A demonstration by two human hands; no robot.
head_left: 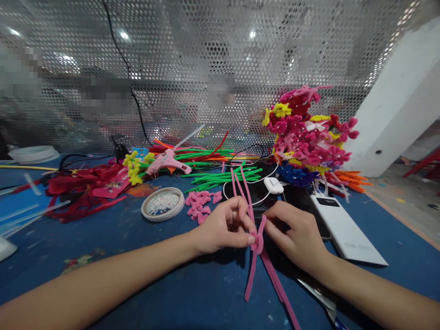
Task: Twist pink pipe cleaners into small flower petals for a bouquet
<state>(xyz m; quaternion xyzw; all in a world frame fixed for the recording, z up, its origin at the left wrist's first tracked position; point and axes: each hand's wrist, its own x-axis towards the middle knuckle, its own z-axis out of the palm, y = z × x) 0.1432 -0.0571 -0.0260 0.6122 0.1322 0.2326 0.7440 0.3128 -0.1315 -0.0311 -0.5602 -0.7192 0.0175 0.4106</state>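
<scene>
Pinched between the thumb and fingers of my left hand [227, 229] is a pink pipe cleaner [258, 245], bent into small loops with a tail hanging toward me. My right hand [299, 231] is closed at the upper end of the same pipe cleaner, thumb and forefinger together. Straight pink pipe cleaners [275, 279] lie on the table below the loops, and several more pink stems [244, 183] stretch away behind my hands. Left of them sits a pile of small pink looped pieces [199, 204]. Scissors [321, 298] lie partly under my right forearm.
A round dish of beads [163, 204] and a pink glue gun [168, 162] stand left, near red ribbons [79, 192]. Green pipe cleaners [223, 178] lie behind. Right are a pipe-cleaner flower bouquet [309, 133], a white earbud case [274, 185] and a white power bank [347, 229]. Perforated metal [192, 55] rises behind.
</scene>
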